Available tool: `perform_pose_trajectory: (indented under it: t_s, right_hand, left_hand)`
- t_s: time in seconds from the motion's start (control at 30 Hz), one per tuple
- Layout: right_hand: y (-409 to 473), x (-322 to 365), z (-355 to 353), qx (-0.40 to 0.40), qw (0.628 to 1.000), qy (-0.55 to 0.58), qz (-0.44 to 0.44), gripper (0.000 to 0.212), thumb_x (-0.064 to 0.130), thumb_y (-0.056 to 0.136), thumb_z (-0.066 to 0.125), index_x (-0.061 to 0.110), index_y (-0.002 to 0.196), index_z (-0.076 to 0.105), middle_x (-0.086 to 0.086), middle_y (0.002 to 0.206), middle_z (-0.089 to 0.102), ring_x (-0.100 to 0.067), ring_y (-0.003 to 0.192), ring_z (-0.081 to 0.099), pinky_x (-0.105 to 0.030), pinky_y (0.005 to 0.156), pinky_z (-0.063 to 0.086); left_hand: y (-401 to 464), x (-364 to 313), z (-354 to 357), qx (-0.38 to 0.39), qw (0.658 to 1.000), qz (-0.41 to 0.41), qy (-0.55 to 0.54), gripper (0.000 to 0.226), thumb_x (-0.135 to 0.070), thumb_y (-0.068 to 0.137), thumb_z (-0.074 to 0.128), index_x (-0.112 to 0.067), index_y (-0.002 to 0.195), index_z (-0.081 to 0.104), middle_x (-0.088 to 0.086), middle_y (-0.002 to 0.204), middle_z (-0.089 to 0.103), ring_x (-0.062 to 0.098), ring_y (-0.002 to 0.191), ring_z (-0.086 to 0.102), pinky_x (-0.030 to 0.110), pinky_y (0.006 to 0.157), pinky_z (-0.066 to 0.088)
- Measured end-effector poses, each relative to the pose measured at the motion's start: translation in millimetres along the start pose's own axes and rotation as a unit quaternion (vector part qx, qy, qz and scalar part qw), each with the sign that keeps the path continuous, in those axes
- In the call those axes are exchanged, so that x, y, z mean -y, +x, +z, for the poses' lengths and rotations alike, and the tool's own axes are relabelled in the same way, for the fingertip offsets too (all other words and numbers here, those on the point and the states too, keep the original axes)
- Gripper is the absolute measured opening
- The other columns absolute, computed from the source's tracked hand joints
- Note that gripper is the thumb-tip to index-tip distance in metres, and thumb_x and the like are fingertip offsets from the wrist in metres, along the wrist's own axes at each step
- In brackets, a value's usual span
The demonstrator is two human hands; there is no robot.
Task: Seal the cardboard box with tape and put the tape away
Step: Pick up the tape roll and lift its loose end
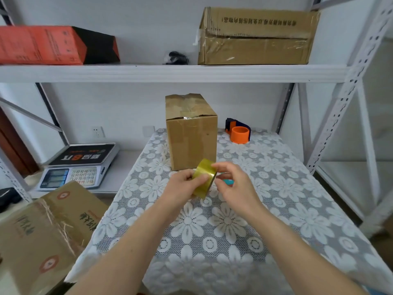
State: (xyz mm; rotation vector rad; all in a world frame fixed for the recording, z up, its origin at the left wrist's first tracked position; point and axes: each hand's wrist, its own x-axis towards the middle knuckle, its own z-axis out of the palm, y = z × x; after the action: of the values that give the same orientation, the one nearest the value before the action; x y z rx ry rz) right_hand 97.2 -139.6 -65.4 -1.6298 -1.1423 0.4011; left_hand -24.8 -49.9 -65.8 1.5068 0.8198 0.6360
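Note:
A tall brown cardboard box [191, 135] stands upright at the back of the lace-covered table [276, 199], with clear tape across its creased top flaps. In front of it, above the table, my left hand [182, 186] grips a roll of yellowish clear tape [205, 176] from the left. My right hand [230, 182] pinches the roll's upper right edge with thumb and fingertips. A small turquoise object [228, 182] shows behind my right hand, mostly hidden.
An orange and dark blue tape dispenser [239, 133] sits at the table's back right. A digital scale [80, 165] stands on the low shelf at left, with a printed carton [42, 231] in front of it. The upper shelf [170, 73] holds a large carton and a red box.

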Motion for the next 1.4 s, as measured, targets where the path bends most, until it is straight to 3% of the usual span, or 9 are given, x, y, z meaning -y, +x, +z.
perform_pose_trajectory:
  t_s: [0.13,0.33,0.57,0.77,0.83,0.97,1.13,1.23,1.4]
  right_hand:
    - [-8.6,12.6,1.1,-0.023,0.999,-0.008,-0.038,0.033,0.004,0.088,0.054,0.029,0.109,0.059,0.003,0.116,0.05,-0.001,0.104,0.053,-0.012,0.074,0.048]
    - [-21.2,17.4,-2.5,-0.049,0.997,0.006,-0.057,0.028,0.011,0.089,0.057,0.025,0.112,0.063,0.005,0.115,0.044,0.013,0.09,0.05,-0.018,0.075,0.052]
    - [-28.5,24.8,-4.5,-0.033,0.998,0.028,-0.053,0.027,0.009,0.089,0.06,0.03,0.104,0.064,0.005,0.117,0.046,-0.005,0.107,0.051,-0.019,0.078,0.053]
    - [-33.0,31.3,-3.4,-0.026,0.997,0.078,-0.012,0.03,0.007,0.088,0.058,0.034,0.101,0.065,0.003,0.121,0.051,-0.004,0.1,0.057,-0.035,0.087,0.055]
    - [-34.5,32.4,-2.8,-0.02,0.996,0.091,-0.01,0.031,0.006,0.089,0.057,0.033,0.101,0.065,0.001,0.122,0.053,-0.007,0.102,0.058,-0.033,0.085,0.056]
    - [-35.9,31.0,-2.3,-0.016,0.996,0.088,-0.016,0.03,0.007,0.09,0.057,0.032,0.103,0.066,0.001,0.121,0.053,-0.006,0.1,0.058,-0.028,0.081,0.057]
    - [-32.7,29.6,-2.7,-0.018,0.996,0.085,-0.027,0.033,0.01,0.091,0.058,0.041,0.101,0.065,0.004,0.116,0.055,-0.007,0.098,0.059,-0.031,0.085,0.055]
    - [-29.5,27.8,-6.7,-0.015,0.992,0.123,-0.013,0.035,0.003,0.089,0.06,0.03,0.11,0.068,-0.007,0.109,0.065,-0.017,0.092,0.063,-0.027,0.076,0.058]
    - [-28.8,27.1,-11.4,-0.015,0.981,0.191,0.013,0.033,0.001,0.087,0.062,0.018,0.115,0.068,-0.012,0.091,0.071,-0.019,0.078,0.065,-0.025,0.071,0.058]
  left_hand:
    - [-11.1,-4.8,9.5,0.008,0.997,-0.006,-0.079,0.018,-0.024,0.086,0.066,-0.007,0.088,0.066,0.013,0.084,0.068,0.03,0.082,0.065,0.048,0.089,0.052]
    - [-25.4,-10.9,21.5,-0.014,0.996,-0.001,-0.093,0.016,-0.024,0.084,0.068,-0.009,0.08,0.063,0.009,0.072,0.065,0.024,0.069,0.063,0.037,0.074,0.05]
    - [-40.7,-17.0,21.5,-0.039,0.994,0.0,-0.102,0.02,-0.028,0.088,0.063,-0.008,0.081,0.065,0.006,0.07,0.07,0.018,0.062,0.066,0.025,0.061,0.054]
    - [-50.5,-20.4,20.8,-0.076,0.991,-0.024,-0.105,0.023,-0.034,0.094,0.052,-0.016,0.095,0.066,0.007,0.093,0.07,0.02,0.084,0.067,0.043,0.086,0.055]
    - [-53.4,-20.0,20.2,-0.086,0.992,-0.026,-0.093,0.029,-0.036,0.094,0.05,-0.015,0.106,0.065,0.01,0.103,0.069,0.023,0.094,0.067,0.046,0.088,0.055]
    - [-58.2,-21.4,18.3,-0.092,0.993,-0.02,-0.078,0.031,-0.039,0.094,0.049,-0.014,0.102,0.066,0.012,0.104,0.069,0.025,0.096,0.066,0.048,0.088,0.055]
    - [-56.9,-26.3,18.6,-0.09,0.994,-0.019,-0.067,0.026,-0.036,0.094,0.05,-0.017,0.091,0.068,0.008,0.096,0.071,0.025,0.095,0.067,0.044,0.09,0.054]
    - [-58.0,-28.8,17.0,-0.081,0.996,0.015,-0.039,0.02,-0.028,0.091,0.057,-0.022,0.079,0.072,0.004,0.087,0.073,0.022,0.092,0.067,0.038,0.088,0.053]
    - [-60.5,-29.7,17.2,-0.063,0.994,0.085,0.026,0.014,-0.006,0.08,0.067,-0.018,0.083,0.074,0.011,0.085,0.074,0.021,0.08,0.068,0.029,0.077,0.054]
